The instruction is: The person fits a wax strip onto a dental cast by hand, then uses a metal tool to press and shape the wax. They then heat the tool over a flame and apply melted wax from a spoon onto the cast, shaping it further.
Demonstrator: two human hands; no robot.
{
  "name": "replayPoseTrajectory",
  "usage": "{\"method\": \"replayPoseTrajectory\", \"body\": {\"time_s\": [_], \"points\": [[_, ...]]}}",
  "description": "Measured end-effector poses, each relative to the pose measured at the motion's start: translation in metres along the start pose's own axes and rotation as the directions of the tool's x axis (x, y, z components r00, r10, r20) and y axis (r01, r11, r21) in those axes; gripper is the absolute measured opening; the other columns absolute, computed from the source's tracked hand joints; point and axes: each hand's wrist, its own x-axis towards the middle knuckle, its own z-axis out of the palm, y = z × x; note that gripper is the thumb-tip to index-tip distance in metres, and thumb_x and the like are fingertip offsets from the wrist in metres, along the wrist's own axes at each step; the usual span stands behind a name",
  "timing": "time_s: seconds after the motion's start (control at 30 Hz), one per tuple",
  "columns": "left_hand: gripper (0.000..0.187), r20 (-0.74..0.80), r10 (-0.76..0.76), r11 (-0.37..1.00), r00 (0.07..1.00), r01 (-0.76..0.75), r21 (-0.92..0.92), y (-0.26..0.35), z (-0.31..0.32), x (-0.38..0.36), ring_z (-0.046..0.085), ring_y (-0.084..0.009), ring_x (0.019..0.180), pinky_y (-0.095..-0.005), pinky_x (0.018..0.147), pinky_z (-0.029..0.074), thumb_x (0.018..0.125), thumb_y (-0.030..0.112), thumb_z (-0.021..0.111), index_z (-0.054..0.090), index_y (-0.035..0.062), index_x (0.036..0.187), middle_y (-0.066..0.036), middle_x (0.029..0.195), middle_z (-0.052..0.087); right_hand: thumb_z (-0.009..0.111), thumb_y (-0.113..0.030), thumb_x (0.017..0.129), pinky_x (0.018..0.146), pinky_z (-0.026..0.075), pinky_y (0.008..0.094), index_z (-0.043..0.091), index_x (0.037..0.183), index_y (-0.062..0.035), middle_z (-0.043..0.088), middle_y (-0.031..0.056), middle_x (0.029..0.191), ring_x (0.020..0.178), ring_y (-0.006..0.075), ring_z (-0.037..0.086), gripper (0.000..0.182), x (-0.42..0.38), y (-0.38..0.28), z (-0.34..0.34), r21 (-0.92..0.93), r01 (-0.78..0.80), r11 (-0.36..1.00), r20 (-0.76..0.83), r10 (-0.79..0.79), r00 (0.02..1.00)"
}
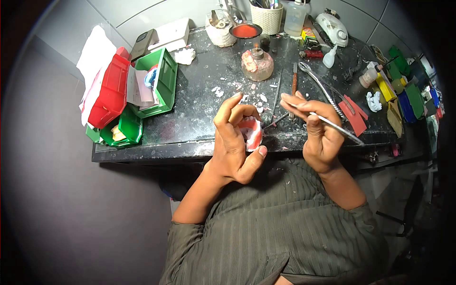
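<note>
My left hand [231, 137] is closed around a pink denture [254, 134] with a row of pale teeth, held just above the bench's front edge. Part of the denture is hidden behind my fingers. To the right, my right hand [320, 130] pinches a slender metal dental instrument [339, 127] like a pen. One end slants down to the right past my knuckles; the other end, by my fingertips, points toward the denture without clearly touching it. Behind my hands stands a round spirit lamp [259, 69] with a small orange flame at its wick.
Pale scraps litter the dark bench [199, 109]. A red-handled knife [294, 78], a ribbed metal tool [320, 83] and red wax sheets [353, 116] lie beyond my right hand. A red-filled dish [245, 31] is behind the lamp. Green bins [166, 83] and a red bin [107, 90] stand left.
</note>
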Motion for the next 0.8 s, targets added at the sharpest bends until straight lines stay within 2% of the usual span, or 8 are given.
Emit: {"method": "replayPoseTrajectory", "body": {"time_s": [0.03, 0.1, 0.13, 0.17, 0.23, 0.3, 0.37, 0.8], "points": [[0.092, -0.007, -0.015, 0.999, 1.000, 0.016, 0.044, 0.000, 0.000, 0.000, 0.056, -0.0269, 0.092, -0.0391, 0.083, 0.051, 0.077, 0.016, 0.060, 0.005, -0.0002, 0.149, -0.027, 0.114, 0.053, 0.048, -0.015, 0.107, 0.111, 0.043, 0.0457, 0.054, 0.113, 0.0059, 0.071, 0.0232, 0.113, 0.106, 0.0302, 0.071, 0.023, 0.000, -0.004, 0.000, 0.000, 0.000, 1.000, 0.000, 0.000, 1.000], [0.091, -0.029, -0.055, 0.996, 0.998, 0.057, 0.065, -0.001, 0.001, -0.001, 0.056, -0.0271, 0.093, -0.0393, 0.084, 0.051, 0.075, 0.015, 0.059, 0.006, -0.0004, 0.148, -0.027, 0.113, 0.053, 0.054, -0.012, 0.104, 0.104, 0.051, 0.0436, 0.060, 0.110, 0.0057, 0.073, 0.0208, 0.109, 0.103, 0.0281, 0.072, 0.019, -0.002, -0.015, -0.001, -0.072, 0.004, 0.997, 0.138, 0.006, 0.990], [0.090, -0.050, -0.094, 0.992, 0.994, 0.098, 0.082, -0.001, 0.001, -0.002, 0.056, -0.0274, 0.094, -0.0396, 0.085, 0.051, 0.074, 0.013, 0.058, 0.007, -0.0006, 0.147, -0.027, 0.113, 0.053, 0.063, -0.009, 0.098, 0.096, 0.057, 0.0423, 0.065, 0.106, 0.0049, 0.074, 0.0203, 0.105, 0.101, 0.0289, 0.073, 0.016, -0.003, -0.018, 0.002, -0.094, 0.066, 0.993, 0.170, -0.049, 0.984], [0.090, -0.048, -0.097, 0.992, 0.994, 0.100, 0.081, -0.001, 0.002, -0.003, 0.056, -0.0274, 0.094, -0.0396, 0.085, 0.051, 0.074, 0.013, 0.058, 0.007, -0.0006, 0.147, -0.027, 0.113, 0.053, 0.069, -0.006, 0.093, 0.096, 0.058, 0.0433, 0.066, 0.109, 0.0051, 0.074, 0.0198, 0.105, 0.100, 0.0302, 0.074, 0.019, -0.004, -0.019, 0.001, -0.162, 0.154, 0.975, 0.247, -0.111, 0.963], [0.088, -0.059, -0.078, 0.993, 0.995, 0.082, 0.083, -0.001, 0.002, -0.003, 0.057, -0.0277, 0.094, -0.0392, 0.086, 0.051, 0.074, 0.013, 0.057, 0.008, -0.0006, 0.146, -0.026, 0.111, 0.053, 0.072, -0.002, 0.089, 0.094, 0.058, 0.0431, 0.067, 0.108, 0.0059, 0.073, 0.0202, 0.105, 0.099, 0.0326, 0.073, 0.021, -0.001, -0.024, 0.006, -0.204, 0.256, 0.945, 0.319, -0.183, 0.930], [0.087, -0.061, -0.081, 0.994, 0.995, 0.086, 0.073, 0.000, 0.003, -0.003, 0.057, -0.0277, 0.095, -0.0390, 0.086, 0.051, 0.074, 0.013, 0.057, 0.009, -0.0004, 0.146, -0.026, 0.111, 0.053, 0.072, 0.001, 0.088, 0.091, 0.060, 0.0406, 0.068, 0.107, 0.0068, 0.072, 0.0206, 0.106, 0.100, 0.0323, 0.073, 0.021, 0.000, -0.025, 0.010, -0.176, 0.256, 0.950, 0.309, -0.194, 0.931], [0.085, -0.067, -0.084, 0.994, 0.994, 0.088, 0.063, 0.000, 0.004, -0.003, 0.057, -0.0277, 0.095, -0.0389, 0.086, 0.051, 0.074, 0.012, 0.056, 0.009, -0.0003, 0.145, -0.026, 0.110, 0.054, 0.067, 0.001, 0.092, 0.090, 0.060, 0.0385, 0.067, 0.107, 0.0075, 0.071, 0.0247, 0.108, 0.104, 0.0344, 0.072, 0.016, -0.005, -0.022, 0.010, -0.159, 0.213, 0.964, 0.339, -0.149, 0.929], [0.081, -0.069, -0.079, 0.994, 0.995, 0.083, 0.065, -0.002, 0.004, -0.003, 0.056, -0.0268, 0.094, -0.0399, 0.087, 0.050, 0.072, 0.010, 0.052, 0.012, 0.0012, 0.142, -0.025, 0.109, 0.053, 0.065, 0.004, 0.092, 0.086, 0.061, 0.0379, 0.068, 0.104, 0.0084, 0.072, 0.0220, 0.102, 0.098, 0.0326, 0.073, 0.013, -0.004, -0.024, 0.013, -0.154, 0.217, 0.964, 0.336, -0.156, 0.929]]}}
